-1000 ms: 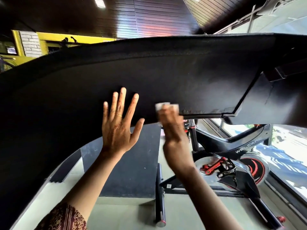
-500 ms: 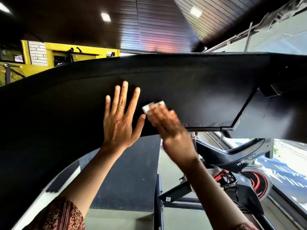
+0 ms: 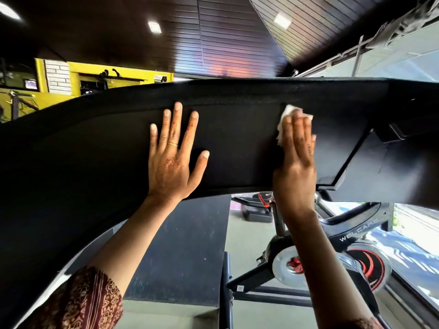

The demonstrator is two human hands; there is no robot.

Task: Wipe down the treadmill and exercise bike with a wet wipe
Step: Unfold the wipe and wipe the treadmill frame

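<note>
**Wipe held down by flat pressure alone**

The left hand (image 3: 172,157) lay flat on the treadmill's black panel (image 3: 95,150), fingers spread and straight, gripping nothing. The right hand (image 3: 295,160) was just as flat. Its straight fingers pressed the white wet wipe (image 3: 288,112) against the upper right part of the panel, near the angled step where the panel ended. The wipe stuck out, crumpled, past the fingertips and beside the index finger.

The likeliest trouble was the wipe itself. Nothing pinched it, so a fast stroke or a lighter press could have let it slide out from under the hand and fall. Bunched as it was, it probably met the panel unevenly and could have left streaks. The step edge to the right might have snagged it. The bracing left hand (bare on the same surface) could have left prints on the wiped parts. The exercise bike (image 3: 356,231) stood below, beyond the panel, with neither hand on it.
</note>
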